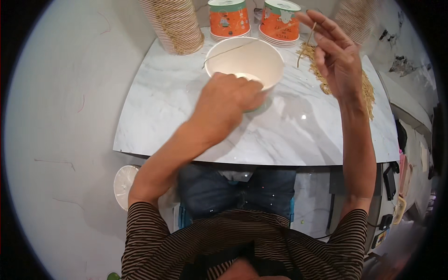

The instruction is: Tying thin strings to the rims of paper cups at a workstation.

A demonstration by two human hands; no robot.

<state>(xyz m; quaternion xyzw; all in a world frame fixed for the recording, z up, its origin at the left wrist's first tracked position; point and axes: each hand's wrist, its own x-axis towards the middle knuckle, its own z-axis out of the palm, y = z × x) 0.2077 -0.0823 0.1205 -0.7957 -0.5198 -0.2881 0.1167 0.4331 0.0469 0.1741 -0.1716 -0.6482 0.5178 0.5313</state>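
Note:
A paper bucket (pixel 273 60) with a white inside stands near the table's middle, its mouth tipped toward me. My left hand (pixel 228 105) is closed over its near left rim; the fingertips are hidden behind the knuckles. A thin tan cord (pixel 233 48) lies across the far part of the mouth, and one end hangs outside on the left. To the right, my right hand (pixel 338 58) is raised above the table, pinching a short tan cord (pixel 299 57) that dangles from its fingers. Below that hand a heap of tan cords (pixel 367 88) spreads along the table's right edge.
A tall stack of nested paper buckets (pixel 175 23) leans at the back left. Two short stacks, an orange bucket (pixel 228 21) and another orange bucket (pixel 280 21) on top, stand behind. Another tall stack (pixel 357 18) is at back right. The white marbled table (pixel 158 112) curves toward me.

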